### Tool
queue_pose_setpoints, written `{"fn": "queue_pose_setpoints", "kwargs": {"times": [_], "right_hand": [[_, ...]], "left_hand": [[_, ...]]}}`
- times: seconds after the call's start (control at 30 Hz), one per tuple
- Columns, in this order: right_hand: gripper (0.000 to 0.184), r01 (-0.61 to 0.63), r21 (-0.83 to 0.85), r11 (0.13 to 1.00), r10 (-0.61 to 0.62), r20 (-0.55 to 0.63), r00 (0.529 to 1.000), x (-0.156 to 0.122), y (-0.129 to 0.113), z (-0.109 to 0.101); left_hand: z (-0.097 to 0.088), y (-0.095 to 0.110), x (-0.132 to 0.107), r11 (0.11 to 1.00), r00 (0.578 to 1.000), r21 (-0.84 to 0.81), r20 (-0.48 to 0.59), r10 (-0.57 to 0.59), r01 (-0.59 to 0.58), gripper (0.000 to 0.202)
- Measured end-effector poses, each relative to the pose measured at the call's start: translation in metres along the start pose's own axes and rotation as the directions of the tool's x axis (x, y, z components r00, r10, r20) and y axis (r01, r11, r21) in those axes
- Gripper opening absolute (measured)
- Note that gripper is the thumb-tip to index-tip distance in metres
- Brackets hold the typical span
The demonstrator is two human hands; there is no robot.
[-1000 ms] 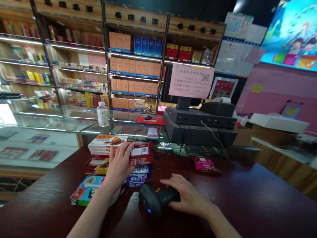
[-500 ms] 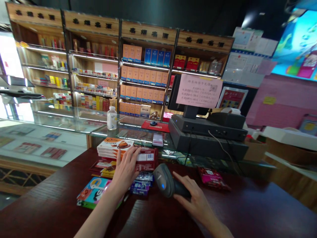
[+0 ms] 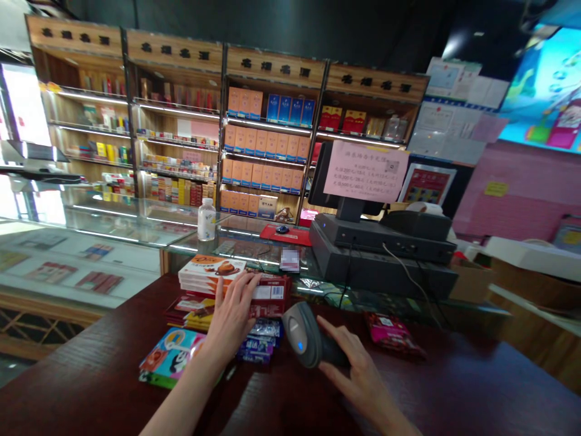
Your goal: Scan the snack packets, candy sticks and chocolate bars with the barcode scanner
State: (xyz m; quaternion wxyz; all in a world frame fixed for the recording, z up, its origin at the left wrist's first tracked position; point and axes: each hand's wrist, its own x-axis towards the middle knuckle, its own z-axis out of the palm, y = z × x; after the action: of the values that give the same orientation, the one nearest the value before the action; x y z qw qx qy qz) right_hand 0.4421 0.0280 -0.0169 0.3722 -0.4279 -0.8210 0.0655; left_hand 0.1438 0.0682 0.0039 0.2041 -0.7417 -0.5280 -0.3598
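Scanner [image 3: 302, 335], partly hidden, sits clasped in right hand [image 3: 359, 370]; spread left hand [image 3: 231, 315] overlaps packets [image 3: 275, 293].

Wooden shelves [image 3: 223, 103] with white light strips [image 3: 267, 125] stand along the back, and the area above them [image 3: 318, 27] is dark. Before them is a long glass display case [image 3: 140, 266]. At the right, the wall [image 3: 535, 194] is pink, with a bright screen [image 3: 544, 91] higher up. Strong light fills an opening [image 3: 22, 103] at the far left. The counter [image 3: 445, 393] is dark brown.
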Motion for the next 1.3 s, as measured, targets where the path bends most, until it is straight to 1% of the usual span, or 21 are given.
{"fn": "queue_pose_setpoints", "kwargs": {"times": [0.13,0.3,0.47,0.73,0.87,0.97,1.03,1.1,1.2,1.3], "right_hand": [[0.060,-0.020,0.009,1.000,0.020,0.051,0.999,0.001,-0.004,0.000],[0.054,-0.058,0.011,0.998,0.057,0.095,0.994,0.001,-0.006,-0.001],[0.052,-0.084,0.005,0.996,0.083,0.110,0.990,0.001,-0.007,-0.002],[0.049,-0.088,0.009,0.996,0.086,0.100,0.991,0.002,-0.008,-0.003],[0.052,-0.093,0.018,0.995,0.090,0.121,0.989,0.001,-0.005,-0.002],[0.063,-0.110,0.033,0.993,0.104,0.147,0.984,-0.001,0.001,-0.003],[0.072,-0.137,0.045,0.990,0.127,0.179,0.976,-0.001,0.003,-0.004],[0.078,-0.169,0.054,0.984,0.152,0.233,0.961,-0.001,0.002,-0.006],[0.078,-0.185,0.049,0.982,0.158,0.334,0.929,-0.001,-0.001,-0.007],[0.080,-0.163,0.024,0.986,0.139,0.414,0.900,-0.001,-0.005,-0.003]], "left_hand": [[-0.001,0.002,0.000,1.000,1.000,0.007,0.011,0.004,-0.004,0.086],[0.000,0.002,0.000,1.000,1.000,0.016,-0.005,0.014,-0.014,0.086],[0.000,0.002,0.001,1.000,1.000,0.008,0.001,-0.002,0.002,0.083],[0.001,0.001,0.000,1.000,1.000,0.007,-0.003,-0.001,0.001,0.082],[0.001,0.001,0.000,1.000,1.000,0.007,-0.003,0.005,-0.005,0.084],[0.001,0.000,0.001,1.000,1.000,0.008,-0.001,0.003,-0.003,0.085],[0.001,0.000,0.001,1.000,1.000,0.005,-0.003,0.003,-0.003,0.085],[0.000,0.000,0.001,1.000,1.000,0.000,-0.005,0.001,-0.001,0.085],[0.000,0.000,0.001,1.000,1.000,-0.007,-0.006,-0.004,0.004,0.086],[-0.001,0.000,0.001,1.000,1.000,-0.004,-0.005,-0.010,0.010,0.086]]}}
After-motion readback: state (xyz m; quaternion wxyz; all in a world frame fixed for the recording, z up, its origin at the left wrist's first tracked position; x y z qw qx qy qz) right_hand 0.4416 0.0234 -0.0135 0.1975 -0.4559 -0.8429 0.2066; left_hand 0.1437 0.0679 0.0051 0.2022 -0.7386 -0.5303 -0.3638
